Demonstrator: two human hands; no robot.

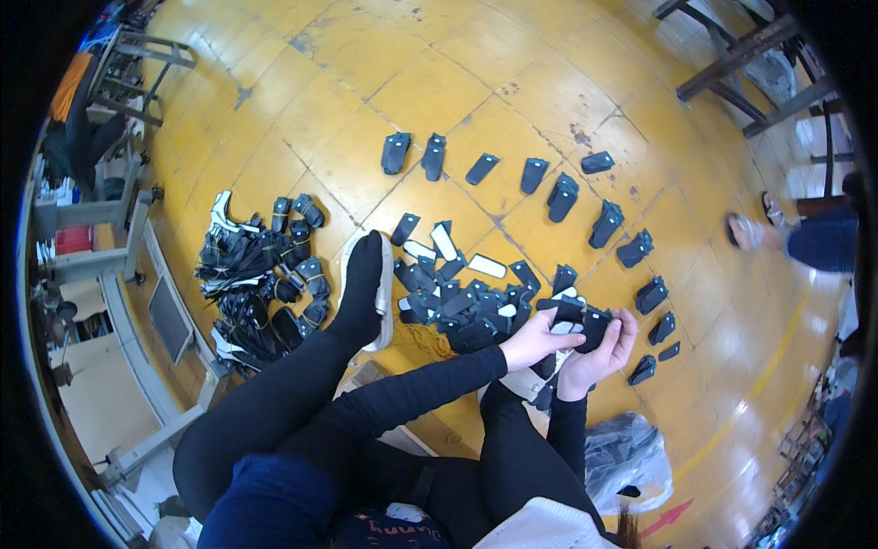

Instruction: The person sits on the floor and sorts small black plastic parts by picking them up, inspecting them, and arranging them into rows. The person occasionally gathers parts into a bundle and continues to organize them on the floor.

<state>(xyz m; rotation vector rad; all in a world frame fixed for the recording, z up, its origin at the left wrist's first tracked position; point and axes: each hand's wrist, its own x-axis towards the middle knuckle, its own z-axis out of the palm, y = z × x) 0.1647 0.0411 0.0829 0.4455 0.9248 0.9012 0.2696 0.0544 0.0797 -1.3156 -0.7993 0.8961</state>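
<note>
I sit on a yellow tiled floor [430, 91] with black-clad legs stretched out. My left hand [535, 343] and my right hand [604, 352] meet over a small stack of black shoe tongue pieces [585, 325], both gripping it. Just beyond my hands lies a loose heap of black and white tongue pieces [462, 293]. Small sorted stacks of the same pieces [560, 197] are laid out in an arc farther out on the floor. My left foot in a black sock rests on a white sandal [366, 284].
A big pile of black bundled pieces [261, 284] lies to the left of my foot. A plastic bag [622, 453] sits by my right knee. Metal table frames [101, 238] stand on the left, wooden furniture legs [741, 64] at top right. Another person's sandalled foot [745, 231] is at right.
</note>
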